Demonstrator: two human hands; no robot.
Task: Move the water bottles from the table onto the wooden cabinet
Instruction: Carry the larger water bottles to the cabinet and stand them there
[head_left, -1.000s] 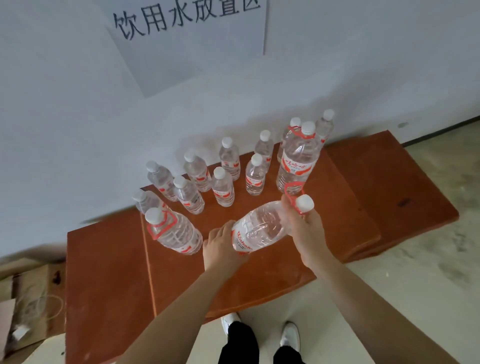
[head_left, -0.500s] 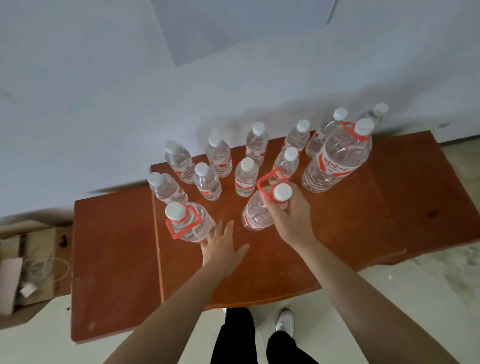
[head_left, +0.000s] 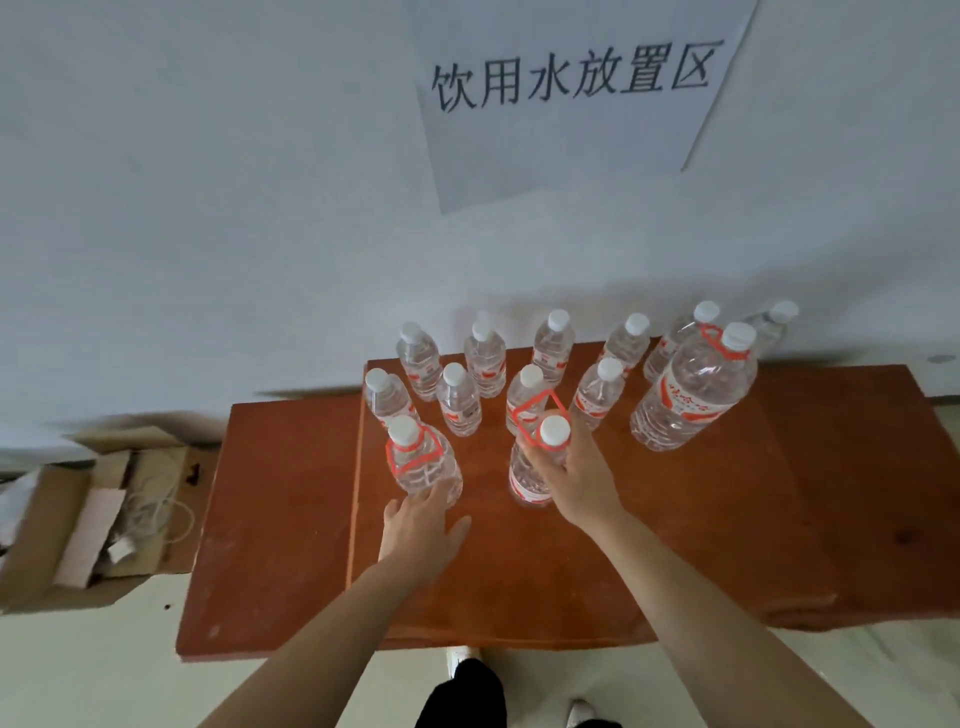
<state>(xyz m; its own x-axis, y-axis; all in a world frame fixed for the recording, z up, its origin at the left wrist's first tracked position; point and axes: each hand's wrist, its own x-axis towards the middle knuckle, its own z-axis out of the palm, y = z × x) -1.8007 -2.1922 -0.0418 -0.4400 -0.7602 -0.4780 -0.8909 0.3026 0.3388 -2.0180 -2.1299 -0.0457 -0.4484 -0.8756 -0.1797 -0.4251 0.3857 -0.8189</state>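
Observation:
Several clear water bottles with white caps stand on the reddish wooden cabinet (head_left: 675, 545). My right hand (head_left: 576, 478) grips the neck of a large bottle (head_left: 527, 480) with a red carry handle, which stands upright on the cabinet top. My left hand (head_left: 421, 525) lies with straight fingers against the base of another large red-handled bottle (head_left: 423, 467) at the left front. A third large bottle (head_left: 691, 395) stands at the right. Small bottles (head_left: 457, 400) form two rows behind, close to the wall.
A white wall with a paper sign (head_left: 566, 98) rises right behind the cabinet. An open cardboard box (head_left: 88, 519) with cables sits on the floor at the left. My shoes (head_left: 462, 657) show below the cabinet's front edge.
The large bottle was tilted between both hands; now it stands upright on the cabinet. My left hand let go of it and moved left to the other large bottle.

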